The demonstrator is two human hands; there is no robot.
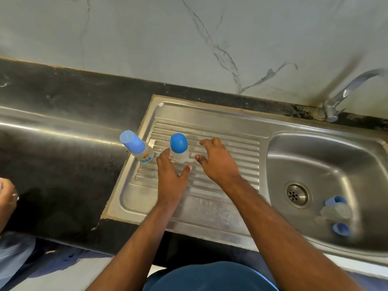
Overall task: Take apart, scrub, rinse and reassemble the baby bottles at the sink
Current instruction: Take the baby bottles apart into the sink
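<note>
Two assembled baby bottles stand upright on the ribbed steel drainboard (220,131). The left bottle (139,150) has a blue cap and a printed label. The middle bottle (179,148) has a rounded blue cap and a clear body. My left hand (171,175) lies just in front of the middle bottle with fingers spread and straight, holding nothing. My right hand (216,158) hovers just right of that bottle, fingers spread, also empty. In the sink basin (315,156), near the drain (297,194), lie taken-apart bottle parts (336,213): blue rings and clear pieces.
A chrome tap (344,95) rises at the back right over the basin. Black stone counter (52,154) stretches to the left of the drainboard. Another person's hand (7,196) shows at the left edge. A marbled wall stands behind.
</note>
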